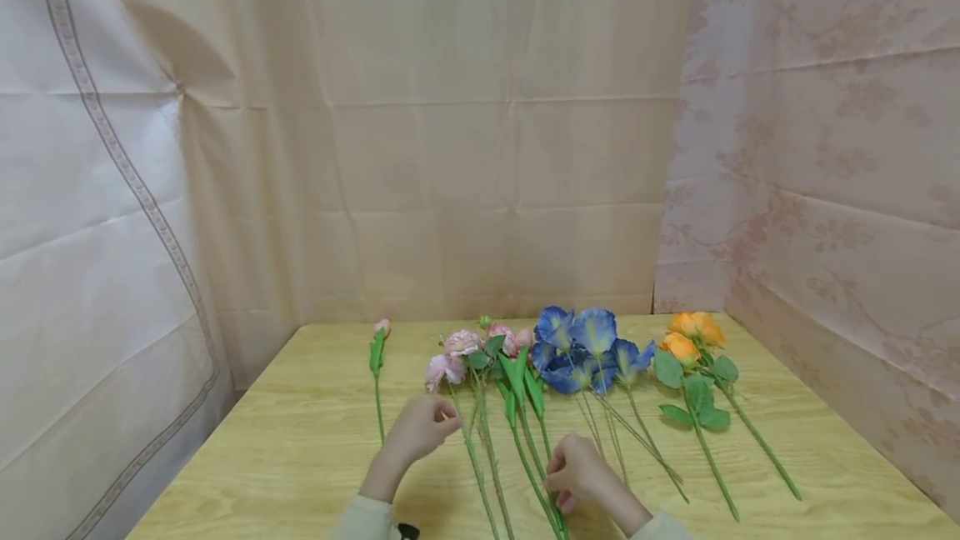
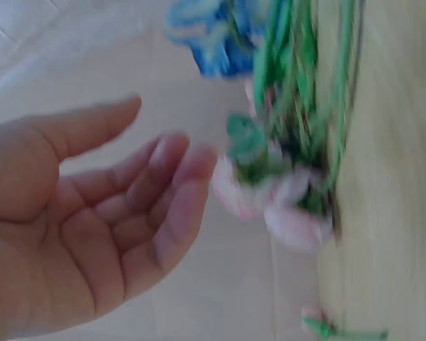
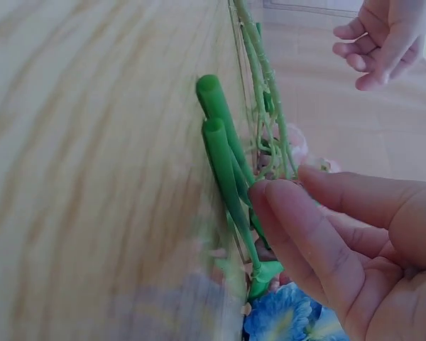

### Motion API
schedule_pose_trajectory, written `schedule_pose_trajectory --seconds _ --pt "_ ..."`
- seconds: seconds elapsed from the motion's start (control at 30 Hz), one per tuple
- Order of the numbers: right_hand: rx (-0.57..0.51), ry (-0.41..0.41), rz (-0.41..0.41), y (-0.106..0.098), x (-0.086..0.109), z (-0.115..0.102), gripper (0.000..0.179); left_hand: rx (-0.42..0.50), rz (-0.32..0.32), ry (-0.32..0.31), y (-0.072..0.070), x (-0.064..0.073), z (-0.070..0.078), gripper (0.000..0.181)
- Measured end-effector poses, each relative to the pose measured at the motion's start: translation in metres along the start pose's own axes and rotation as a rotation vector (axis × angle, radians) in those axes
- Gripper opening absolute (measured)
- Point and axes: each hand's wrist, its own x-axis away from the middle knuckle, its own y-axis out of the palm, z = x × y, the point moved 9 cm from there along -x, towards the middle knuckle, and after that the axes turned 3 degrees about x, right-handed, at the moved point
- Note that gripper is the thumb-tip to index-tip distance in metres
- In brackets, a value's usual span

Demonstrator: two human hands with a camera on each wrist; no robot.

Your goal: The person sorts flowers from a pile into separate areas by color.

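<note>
My left hand [image 1: 422, 430] is raised over the table beside the pink peonies [image 1: 459, 357], fingers loosely bent. In the left wrist view the palm and the space inside the fingers [image 2: 177, 220] hold nothing. My right hand [image 1: 581, 473] is low at the stems of the pink tulips [image 1: 531, 394], which lie with their green leaves among the other flowers. From the right wrist, the tulip stems [image 3: 220, 142] run just past the fingertips [image 3: 287, 202], with a small gap showing between thumb and fingers. A single pink tulip [image 1: 377, 357] lies apart, left of my left hand.
Blue flowers [image 1: 592, 348] with thin crossed stems lie right of the tulips. Farther right are orange roses [image 1: 693, 336] with broad leaves. All rest on the light wooden table [image 1: 262, 440]. A beige cloth [image 1: 487, 148] hangs behind, with patterned cloth [image 1: 847, 190] at the right.
</note>
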Motion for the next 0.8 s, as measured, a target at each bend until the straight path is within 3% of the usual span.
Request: schedule_pose_trajectory --seconds 0.17,0.27,0.43,0.6,0.7,0.8 --pt "-0.009 0.01 -0.032 0.004 0.0 0.003 0.009 -0.113 0.199 -0.136 -0.036 -0.015 -0.036 0.015" --pt "-0.034 0.002 -0.054 0.007 -0.001 0.002 0.008 -0.154 0.242 -0.242 -0.049 -0.019 -0.064 0.015" --pt "-0.069 0.001 -0.086 0.013 -0.002 0.002 0.011 -0.183 0.246 -0.362 -0.058 -0.019 -0.097 0.017" --pt "-0.067 0.011 -0.093 0.013 -0.001 0.002 0.016 -0.112 0.222 -0.42 -0.06 -0.018 -0.108 0.006" --pt "-0.072 0.018 -0.099 0.013 -0.001 0.003 0.017 -0.075 0.195 -0.463 -0.056 -0.018 -0.117 0.013" --pt "-0.079 0.034 -0.099 0.014 0.0 0.004 0.018 -0.114 0.159 -0.474 -0.049 -0.019 -0.124 0.015"
